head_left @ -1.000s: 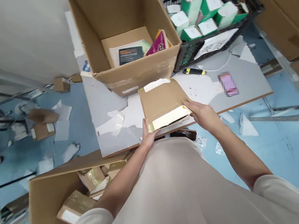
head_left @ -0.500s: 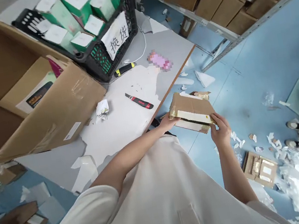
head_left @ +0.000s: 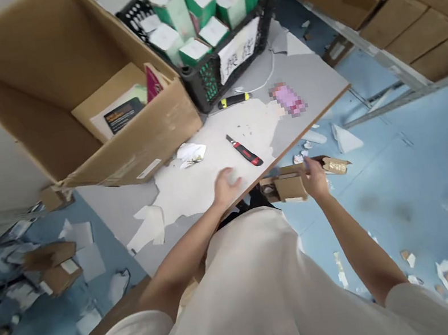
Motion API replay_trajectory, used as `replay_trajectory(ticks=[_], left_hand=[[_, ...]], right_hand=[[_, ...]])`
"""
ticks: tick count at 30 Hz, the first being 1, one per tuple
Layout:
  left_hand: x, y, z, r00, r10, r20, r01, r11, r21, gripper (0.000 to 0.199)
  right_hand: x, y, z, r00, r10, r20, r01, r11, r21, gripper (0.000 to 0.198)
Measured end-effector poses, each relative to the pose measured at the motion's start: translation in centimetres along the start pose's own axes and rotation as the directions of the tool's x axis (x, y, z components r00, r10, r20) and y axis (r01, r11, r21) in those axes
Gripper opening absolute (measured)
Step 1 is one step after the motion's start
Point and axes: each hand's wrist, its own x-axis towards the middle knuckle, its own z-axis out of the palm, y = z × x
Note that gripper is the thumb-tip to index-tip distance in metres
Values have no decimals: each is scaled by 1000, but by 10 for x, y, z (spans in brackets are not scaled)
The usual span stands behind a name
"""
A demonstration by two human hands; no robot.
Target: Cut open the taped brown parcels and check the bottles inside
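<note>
My left hand (head_left: 226, 187) is over the near edge of the table, holding nothing, its thumb and fingers apart. Beyond the table's edge, my right hand (head_left: 315, 177) is closed on the side of a small cardboard box (head_left: 291, 187). That box hangs low over the floor, partly hidden by the hand, and a loose cardboard flap (head_left: 336, 164) sticks out to its right. On the table, a red and black utility knife (head_left: 245, 150) lies closest to my left hand. Crumpled white paper (head_left: 191, 154) rests to the knife's left.
A large cardboard carton (head_left: 145, 141) holds smaller packages. Beside it, a black plastic crate (head_left: 202, 81) contains several green and white boxes. A yellow and black cutter (head_left: 234, 100) and a blurred pink item (head_left: 288, 99) lie nearby. Boxes fill a shelf (head_left: 422, 86); scraps litter the blue floor.
My left hand has let go of the cardboard box and moved left over the table. The box has tilted and dropped lower in my right hand. The view has shifted left.
</note>
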Motion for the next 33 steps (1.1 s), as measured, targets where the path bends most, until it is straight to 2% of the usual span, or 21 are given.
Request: replay_trajectory(ticks=[1, 2, 3, 4, 5, 8, 11, 13, 14, 16, 18, 20, 21, 23, 25, 26, 29, 31, 33], left_hand=[[12, -7, -26, 984, -12, -179, 25, 997, 71, 58], [25, -12, -50, 942, -56, -331, 99, 988, 114, 65], [40, -17, -71, 892, -121, -436, 192, 974, 122, 73], [56, -21, -87, 860, -183, -477, 260, 960, 100, 81], [72, -25, -98, 854, -224, -470, 290, 955, 71, 85], [108, -33, -106, 892, -262, -367, 289, 957, 19, 75], [115, -42, -98, 916, -246, -318, 265, 964, 18, 53], [105, -45, -90, 928, -265, -263, 271, 962, -11, 43], [98, -46, -85, 934, -279, -222, 279, 960, -30, 40], [80, -43, -71, 947, -301, -113, 295, 953, -62, 40], [60, -36, -49, 955, -292, 41, 295, 949, -111, 47], [38, -26, -17, 932, -254, 258, 303, 937, -173, 53], [28, -20, 1, 898, -230, 374, 316, 930, -187, 55], [6, -5, 42, 801, -203, 564, 349, 923, -163, 62], [-13, 11, 82, 716, -202, 668, 376, 918, -126, 74], [-21, 19, 98, 694, -200, 691, 379, 918, -115, 80], [-32, 38, 125, 678, -179, 713, 329, 941, -77, 87], [-29, 45, 126, 678, -163, 717, 284, 958, -51, 83], [-21, 47, 117, 698, -154, 699, 246, 969, -33, 74]], right_hand=[[18, -26, 22, 991, -54, 119, 50, 998, 35, 51], [34, -53, 45, 962, -114, 247, 91, 991, 99, 48], [47, -79, 69, 905, -173, 388, 109, 978, 180, 49], [58, -103, 92, 846, -192, 497, 72, 965, 251, 51], [68, -124, 115, 799, -176, 575, -5, 954, 300, 54], [83, -166, 171, 757, -166, 633, -103, 925, 366, 69], [82, -182, 206, 773, -16, 634, -319, 854, 411, 85], [78, -185, 216, 784, 79, 616, -441, 769, 462, 89], [76, -184, 217, 791, 96, 604, -463, 741, 487, 88], [70, -176, 207, 821, 82, 565, -427, 744, 514, 73], [60, -156, 185, 872, 55, 486, -326, 807, 493, 49], [40, -124, 150, 907, 78, 414, -275, 855, 439, 33], [26, -106, 129, 909, 129, 396, -302, 859, 413, 31], [-9, -68, 84, 873, 329, 360, -453, 819, 352, 32], [-46, -33, 42, 791, 566, 235, -612, 744, 267, 36], [-62, -18, 23, 754, 638, 156, -656, 718, 231, 40], [-95, 16, -16, 689, 725, 3, -718, 681, 146, 54], [-101, 29, -29, 666, 745, -44, -740, 667, 93, 68], [-94, 32, -34, 681, 730, -60, -730, 683, 25, 79]])
